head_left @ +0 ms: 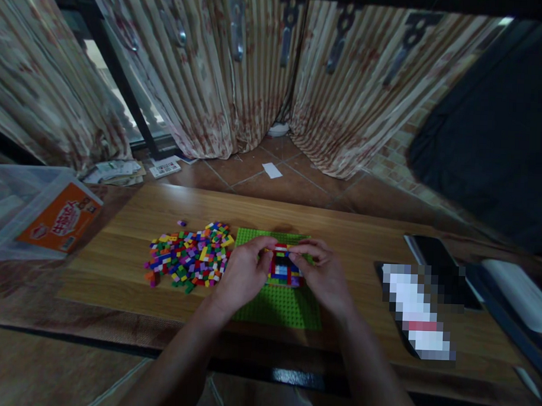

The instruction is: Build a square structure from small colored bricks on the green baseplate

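Observation:
A green studded baseplate [278,313] lies on the wooden board, with a small structure of coloured toy bricks [283,271] built up on it. My left hand [246,270] is at the structure's left side, thumb and fingertips closed at its upper edge. From the right, my right hand [324,270] reaches in, its thumb and index finger pinched at the top right of the same structure. Red, white, blue and purple bricks show between the hands. Whether a separate brick is between the fingertips is too small to make out.
Left of the baseplate spreads a pile of loose bricks [191,256]. A clear plastic box [35,212] with an orange label stands at the far left. On the right lie a dark phone [442,268] and a blurred-out device [416,314]. Curtains [257,78] hang behind.

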Motion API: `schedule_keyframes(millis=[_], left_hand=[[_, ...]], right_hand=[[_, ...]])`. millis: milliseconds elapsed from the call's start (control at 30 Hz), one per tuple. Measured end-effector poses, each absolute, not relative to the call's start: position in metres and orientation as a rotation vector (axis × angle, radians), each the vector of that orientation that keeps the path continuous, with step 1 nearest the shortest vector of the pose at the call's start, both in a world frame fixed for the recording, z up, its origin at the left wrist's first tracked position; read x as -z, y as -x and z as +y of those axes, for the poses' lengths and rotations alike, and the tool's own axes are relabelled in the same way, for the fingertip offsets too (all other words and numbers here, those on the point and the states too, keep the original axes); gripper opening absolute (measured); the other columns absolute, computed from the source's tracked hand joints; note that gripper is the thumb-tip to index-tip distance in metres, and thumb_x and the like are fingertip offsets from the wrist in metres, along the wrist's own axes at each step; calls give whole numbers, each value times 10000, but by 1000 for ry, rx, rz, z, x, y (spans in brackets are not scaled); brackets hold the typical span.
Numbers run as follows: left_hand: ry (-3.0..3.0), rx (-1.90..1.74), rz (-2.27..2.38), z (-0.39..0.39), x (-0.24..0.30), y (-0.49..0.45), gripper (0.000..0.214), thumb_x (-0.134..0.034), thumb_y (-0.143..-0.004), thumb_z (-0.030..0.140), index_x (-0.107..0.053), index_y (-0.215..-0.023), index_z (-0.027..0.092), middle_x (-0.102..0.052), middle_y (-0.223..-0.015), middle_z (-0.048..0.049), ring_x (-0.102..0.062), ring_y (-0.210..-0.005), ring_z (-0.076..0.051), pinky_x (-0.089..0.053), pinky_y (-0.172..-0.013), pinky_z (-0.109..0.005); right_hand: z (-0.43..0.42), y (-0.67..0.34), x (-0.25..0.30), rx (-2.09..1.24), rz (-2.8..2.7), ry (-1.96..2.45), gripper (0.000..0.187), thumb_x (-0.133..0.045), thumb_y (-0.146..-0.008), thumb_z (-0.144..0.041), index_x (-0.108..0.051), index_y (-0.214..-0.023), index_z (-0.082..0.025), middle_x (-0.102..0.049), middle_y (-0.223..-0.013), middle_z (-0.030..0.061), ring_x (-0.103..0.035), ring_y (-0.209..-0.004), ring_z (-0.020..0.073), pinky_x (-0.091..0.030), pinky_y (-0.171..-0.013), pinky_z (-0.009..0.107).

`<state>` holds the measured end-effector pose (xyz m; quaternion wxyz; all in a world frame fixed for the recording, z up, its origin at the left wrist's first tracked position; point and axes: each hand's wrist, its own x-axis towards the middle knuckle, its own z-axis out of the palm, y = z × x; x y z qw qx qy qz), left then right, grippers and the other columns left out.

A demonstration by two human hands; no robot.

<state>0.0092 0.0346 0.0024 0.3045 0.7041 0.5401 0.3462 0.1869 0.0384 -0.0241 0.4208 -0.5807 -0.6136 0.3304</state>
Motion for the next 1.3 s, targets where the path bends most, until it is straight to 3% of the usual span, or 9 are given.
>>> schedule_keyframes(millis=[267, 433, 767, 967, 1300], left_hand=[[-1879, -913, 1422, 35, 1, -12, 246, -520, -854, 128, -671, -1034, 198, -737, -1025, -26, -683, -943, -170, -534, -852, -284], [-1900, -889, 1469, 34, 2, -14, 242, -554, -837, 143, -670, -1043, 195, -738, -991, -25, -684, -861, -163, -538, -816, -288], [-1887, -883, 1449, 33, 6, -14, 228, -558, -843, 159, -665, -1037, 213, -735, -947, -10, -675, -812, -152, -540, -782, -285], [-1880, -913, 1450, 34, 5, -16, 224, -557, -838, 136, -684, -1006, 212, -738, -1001, -14, -678, -877, -156, -541, -805, -278], [-1820, -928, 1423, 32, 3, -19, 265, -537, -842, 126, -690, -1042, 208, -742, -1015, -21, -685, -911, -162, -549, -818, -275]], right_hand=[[38, -185, 26, -942, -1432, 1411, 174, -668, -776, -404, -777, -825, -278, -647, -1103, 53, -575, -1091, 232, -404, -1008, 450], [39, -180, 25, -1129, -1204, 1413, 242, -713, -715, -456, -782, -784, -234, -692, -1081, 79, -611, -1058, 249, -465, -929, 412], [42, -170, 23, -1236, -861, 1399, 184, -815, -529, -325, -754, -661, -210, -741, -856, 43, -666, -768, 201, -514, -762, 358], [43, -167, 20, -1234, -872, 1418, 182, -803, -533, -326, -734, -650, -205, -730, -739, 27, -653, -675, 190, -515, -697, 352], [41, -165, 22, -1213, -899, 1417, 189, -805, -551, -341, -745, -671, -207, -738, -826, 40, -662, -754, 200, -518, -734, 352]])
